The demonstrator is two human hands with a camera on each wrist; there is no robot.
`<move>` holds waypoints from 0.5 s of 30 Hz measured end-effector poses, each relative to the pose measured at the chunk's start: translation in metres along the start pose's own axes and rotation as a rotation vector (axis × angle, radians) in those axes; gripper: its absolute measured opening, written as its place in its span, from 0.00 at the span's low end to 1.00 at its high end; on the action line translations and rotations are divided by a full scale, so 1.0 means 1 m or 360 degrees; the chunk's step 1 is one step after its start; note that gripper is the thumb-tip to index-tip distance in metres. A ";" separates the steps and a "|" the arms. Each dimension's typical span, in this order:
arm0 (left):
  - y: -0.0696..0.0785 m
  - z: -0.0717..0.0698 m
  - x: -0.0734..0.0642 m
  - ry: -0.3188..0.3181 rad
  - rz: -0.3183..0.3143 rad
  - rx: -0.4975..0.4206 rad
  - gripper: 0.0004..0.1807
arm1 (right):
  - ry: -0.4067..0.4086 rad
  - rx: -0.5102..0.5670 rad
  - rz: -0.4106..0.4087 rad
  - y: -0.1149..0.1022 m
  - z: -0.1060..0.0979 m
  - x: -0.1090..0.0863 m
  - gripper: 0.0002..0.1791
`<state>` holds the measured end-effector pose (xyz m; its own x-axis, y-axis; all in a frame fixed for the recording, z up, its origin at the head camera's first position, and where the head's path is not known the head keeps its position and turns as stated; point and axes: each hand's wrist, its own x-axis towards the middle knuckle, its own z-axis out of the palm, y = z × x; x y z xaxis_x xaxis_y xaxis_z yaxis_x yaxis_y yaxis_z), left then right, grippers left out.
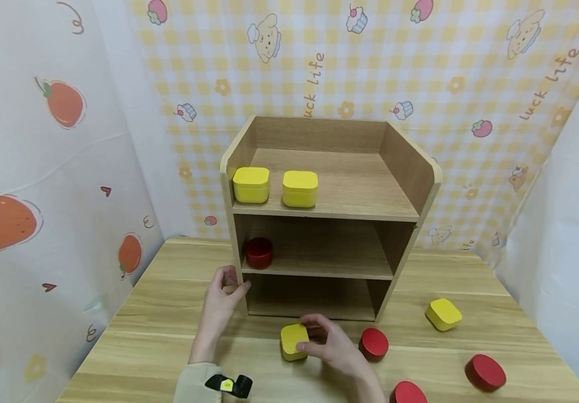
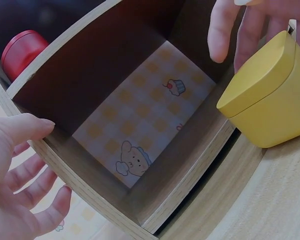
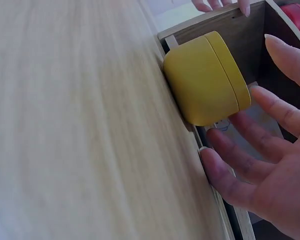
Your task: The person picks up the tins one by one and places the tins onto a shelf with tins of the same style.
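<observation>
My left hand (image 1: pixel 221 302) is at the left side panel of a small wooden shelf (image 1: pixel 314 274). Its thumb lies on the panel's front edge and the fingers curl round the outside, seen in the left wrist view. A yellow lidded box (image 1: pixel 294 342) with rounded corners sits on the table before the shelf's lowest opening. Beside it, my right hand (image 1: pixel 334 346) has its fingers spread. In the right wrist view the fingertips come close to the lid end of the yellow box (image 3: pixel 205 80), while the thumb stands apart from it.
Two yellow boxes (image 1: pixel 300 189) stand on the shelf's top at left. A red round tin (image 1: pixel 259 253) occupies the middle level. To the right on the table lie several red tins (image 1: pixel 373 344) and another yellow box (image 1: pixel 443 314). A patterned curtain (image 1: pixel 188 145) hangs behind.
</observation>
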<state>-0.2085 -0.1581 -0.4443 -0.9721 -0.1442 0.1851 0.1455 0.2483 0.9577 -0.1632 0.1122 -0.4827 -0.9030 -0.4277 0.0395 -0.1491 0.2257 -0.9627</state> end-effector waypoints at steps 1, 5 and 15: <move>0.000 0.000 0.000 0.0000 0.0001 0.0006 0.20 | -0.0002 0.0000 0.0001 0.000 0.000 0.000 0.31; -0.001 0.000 0.000 0.0006 0.0009 0.0036 0.20 | -0.0030 0.0004 0.0026 0.000 0.001 0.001 0.36; -0.003 0.000 0.002 -0.0004 -0.0007 0.0036 0.21 | -0.0098 -0.0284 0.0054 -0.004 0.006 0.000 0.44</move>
<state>-0.2108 -0.1588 -0.4466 -0.9732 -0.1428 0.1803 0.1371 0.2692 0.9533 -0.1599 0.1059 -0.4800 -0.8833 -0.4685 -0.0140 -0.1929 0.3905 -0.9002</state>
